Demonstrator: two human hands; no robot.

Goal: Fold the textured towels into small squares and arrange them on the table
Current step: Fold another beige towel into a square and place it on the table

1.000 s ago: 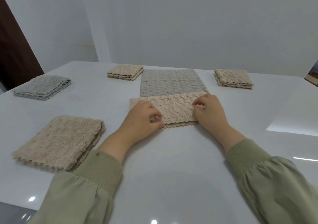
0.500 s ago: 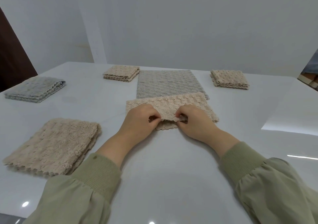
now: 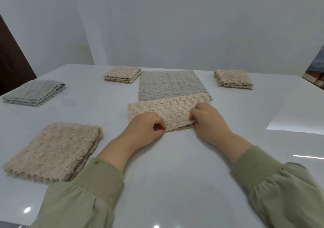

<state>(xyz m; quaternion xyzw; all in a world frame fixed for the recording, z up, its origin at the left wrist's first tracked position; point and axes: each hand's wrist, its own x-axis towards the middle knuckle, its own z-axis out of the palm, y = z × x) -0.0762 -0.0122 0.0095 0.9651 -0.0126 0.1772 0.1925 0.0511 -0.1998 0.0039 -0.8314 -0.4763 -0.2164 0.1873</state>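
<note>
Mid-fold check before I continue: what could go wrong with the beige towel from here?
The half-folded beige towel overlaps the near edge of the flat grey towel; dragging it could rumple the grey one. The left hand and right hand pinch only its near edge, so the free left end may skew.

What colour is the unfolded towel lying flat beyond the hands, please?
The unfolded towel is grey; head view.

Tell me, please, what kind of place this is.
Likely a plain indoor room, home or workroom: a glossy white table, a bare pale wall behind it, and folded towels set out on top.
</note>
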